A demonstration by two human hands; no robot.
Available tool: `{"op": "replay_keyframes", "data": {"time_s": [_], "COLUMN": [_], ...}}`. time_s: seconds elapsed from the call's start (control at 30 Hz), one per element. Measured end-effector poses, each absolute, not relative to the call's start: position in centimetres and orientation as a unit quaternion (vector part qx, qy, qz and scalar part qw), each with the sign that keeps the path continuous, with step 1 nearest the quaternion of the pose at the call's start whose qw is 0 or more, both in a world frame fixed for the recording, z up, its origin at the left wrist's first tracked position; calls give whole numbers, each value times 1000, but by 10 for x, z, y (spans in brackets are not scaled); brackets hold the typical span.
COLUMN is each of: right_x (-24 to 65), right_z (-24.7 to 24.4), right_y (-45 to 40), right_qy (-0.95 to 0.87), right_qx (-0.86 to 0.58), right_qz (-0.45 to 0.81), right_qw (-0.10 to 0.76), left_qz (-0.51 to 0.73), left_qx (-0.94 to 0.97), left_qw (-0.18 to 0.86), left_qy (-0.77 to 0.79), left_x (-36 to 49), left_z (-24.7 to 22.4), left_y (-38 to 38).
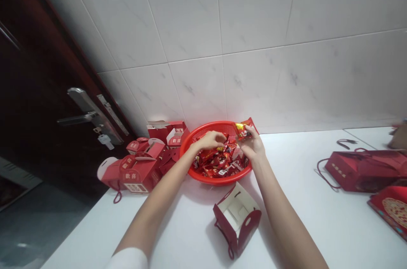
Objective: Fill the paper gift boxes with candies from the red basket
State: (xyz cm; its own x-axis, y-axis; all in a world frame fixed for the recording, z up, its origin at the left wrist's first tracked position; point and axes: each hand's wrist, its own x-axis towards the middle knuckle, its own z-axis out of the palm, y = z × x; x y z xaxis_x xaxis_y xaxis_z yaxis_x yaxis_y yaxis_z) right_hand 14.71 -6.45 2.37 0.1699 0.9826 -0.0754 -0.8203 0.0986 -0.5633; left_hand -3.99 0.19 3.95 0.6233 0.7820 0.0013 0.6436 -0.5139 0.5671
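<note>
A red plastic basket [216,181] holds many small red-wrapped sweets [219,161]. My left hand [212,139] is over the sweets inside it, fingers bent and a little apart, with nothing visible in them. At the basket's right rim, my right hand [252,144] grips a red and gold snack packet [244,129] between thumb and fingers. In front of the basket, between my forearms, stands an open dark red gift box [237,218]; its pale inside shows and a cord handle hangs from its side.
Several red gift boxes [140,171] are grouped left of the basket. More red boxes [359,170] with cord handles lie at the right, near a loose dark cord [346,143]. A tiled wall [197,86] rises behind the white table [299,163]. A dark door [47,69] stands left.
</note>
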Motion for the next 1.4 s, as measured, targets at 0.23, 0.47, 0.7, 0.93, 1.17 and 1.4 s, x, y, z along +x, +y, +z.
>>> {"op": "replay_keyframes", "data": {"time_s": [0.23,0.47,0.7,0.93,1.17,1.4], "right_x": [155,151,151,147,135,138], "right_z": [12,10,9,12,21,27], "right_y": [-72,-73,-71,-72,-79,-85], "right_qy": [-155,-149,-166,-184,-198,-205], "right_qx": [-277,-282,-295,-308,-317,-281], "right_qz": [605,595,580,559,546,557], "right_qw": [730,738,741,748,749,754], "left_qz": [-27,-47,15,173,340,314], "left_qx": [865,859,849,831,763,809], "left_qw": [144,114,133,233,436,358], "left_qy": [480,496,511,475,335,344], "left_x": [-41,-36,-26,-36,-20,13], "left_z": [22,16,8,30,66,63], "left_y": [4,1,2,8,-26,-42]}}
